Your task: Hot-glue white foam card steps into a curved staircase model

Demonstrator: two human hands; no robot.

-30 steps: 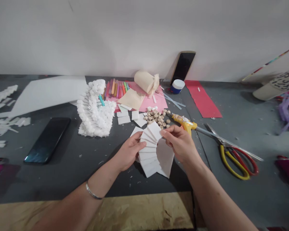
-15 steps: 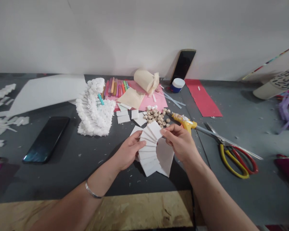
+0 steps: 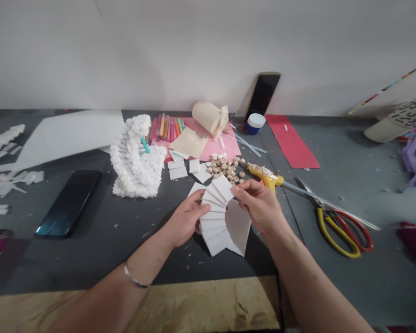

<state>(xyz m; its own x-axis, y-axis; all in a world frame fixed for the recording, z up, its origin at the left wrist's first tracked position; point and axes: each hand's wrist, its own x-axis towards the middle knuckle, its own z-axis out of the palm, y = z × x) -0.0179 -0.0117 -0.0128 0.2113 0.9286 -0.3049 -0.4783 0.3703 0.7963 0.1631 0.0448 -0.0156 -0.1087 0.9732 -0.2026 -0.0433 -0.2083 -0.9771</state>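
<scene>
Spanning the view, a flat, dark grey counter [image 3: 86, 259] is topped by a white, ruffled model [image 3: 137, 162] and metal scissors with red and yellow handles [image 3: 321, 204]. Between these, a curved fan of white, rectangular pieces [image 3: 214, 225] is held, its left side by the fingers of the left hand [image 3: 185, 219], its upper piece pinched by those of the right hand [image 3: 260, 206]. Beyond, small, round, beige pieces [image 3: 224, 168] are clustered.

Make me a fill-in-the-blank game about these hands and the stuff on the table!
1. The left hand and right hand hold fanned pieces whose colour is ____.
2. The scissors have one red handle and one ____ handle.
3. Below its white lid, the jar is coloured ____.
4. The bracelet is on the person's ____ arm.

Missing words: white; yellow; blue; left.
</scene>
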